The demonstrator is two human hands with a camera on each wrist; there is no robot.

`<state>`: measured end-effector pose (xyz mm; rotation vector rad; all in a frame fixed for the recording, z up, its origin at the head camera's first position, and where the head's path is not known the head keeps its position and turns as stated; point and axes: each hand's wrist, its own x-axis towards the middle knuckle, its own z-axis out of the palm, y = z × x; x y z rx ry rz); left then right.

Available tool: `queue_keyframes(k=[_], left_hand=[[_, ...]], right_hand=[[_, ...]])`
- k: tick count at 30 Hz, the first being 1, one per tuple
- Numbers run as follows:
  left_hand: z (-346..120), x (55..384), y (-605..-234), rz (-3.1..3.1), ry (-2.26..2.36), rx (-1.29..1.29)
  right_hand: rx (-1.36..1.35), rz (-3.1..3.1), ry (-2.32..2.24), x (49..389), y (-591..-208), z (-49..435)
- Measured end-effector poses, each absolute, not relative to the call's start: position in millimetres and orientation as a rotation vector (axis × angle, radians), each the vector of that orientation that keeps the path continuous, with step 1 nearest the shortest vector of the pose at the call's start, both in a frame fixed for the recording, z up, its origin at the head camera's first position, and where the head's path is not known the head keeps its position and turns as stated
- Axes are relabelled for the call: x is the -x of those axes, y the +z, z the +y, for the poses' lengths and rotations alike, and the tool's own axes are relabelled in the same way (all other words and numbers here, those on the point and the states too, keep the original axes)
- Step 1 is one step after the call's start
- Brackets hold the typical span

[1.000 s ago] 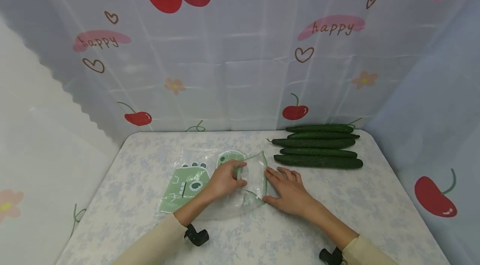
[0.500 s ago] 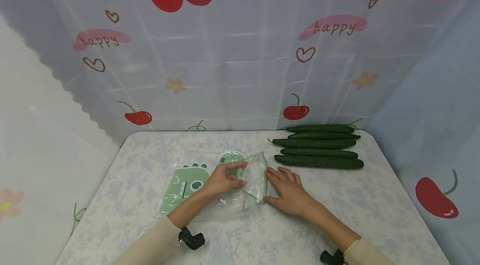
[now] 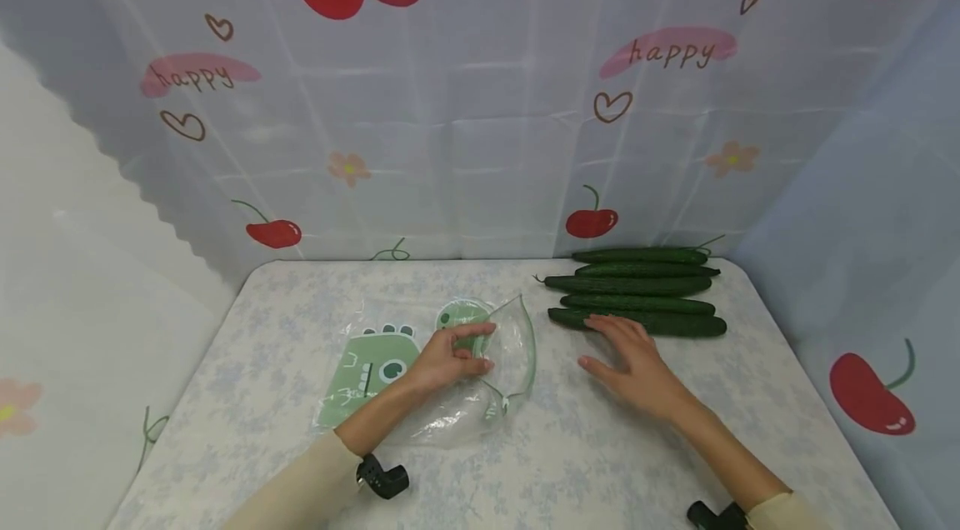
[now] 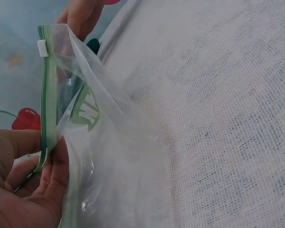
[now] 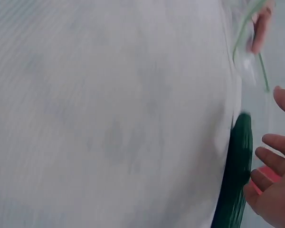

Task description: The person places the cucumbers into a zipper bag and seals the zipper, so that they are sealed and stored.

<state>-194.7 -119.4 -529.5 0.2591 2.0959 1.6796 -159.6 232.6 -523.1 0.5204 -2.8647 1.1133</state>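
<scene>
A clear zip bag [image 3: 360, 384] printed with a green cartoon creature lies on the table, its green-edged mouth spread apart at the right end. My left hand [image 3: 442, 359] pinches one side of that mouth. In the left wrist view, the thumb and fingers of the left hand [image 4: 28, 190] grip the green zip strip, below a white slider [image 4: 42, 48]. My right hand [image 3: 637, 372], fingers spread and loosely bent, hovers by the nearest cucumber [image 3: 675, 325]. In the head view its fingertips overlap that cucumber; whether they touch it I cannot tell.
Several more cucumbers [image 3: 637, 287] lie side by side at the table's back right. Behind the table [image 3: 300, 297] hangs a curtain [image 3: 465, 97] with cherry prints. More of this sheeting stands along the left and right sides.
My right hand has let go of the bag's right edge and moved right, up to the front cucumber. The bag's mouth has rounded out. My left hand stays at the bag.
</scene>
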Motion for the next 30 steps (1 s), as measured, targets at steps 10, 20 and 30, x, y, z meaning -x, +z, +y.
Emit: queue_keyframes(k=[10,20,30], left_hand=[[-119.0,196.7,-527.5,2.121,1.649,-0.271],[-116.0,196.8,-529.4,2.163,1.620,-0.293],[-111.4,195.4,-528.8,2.197,1.595,-0.290]], right_hand=[[-0.113,-2.828,1.166,173.1,-515.1,330.5],[0.159,-2.881,1.153,181.3,-534.6,391.4],[0.168,-2.894,0.954,182.1,-548.3,395.9]])
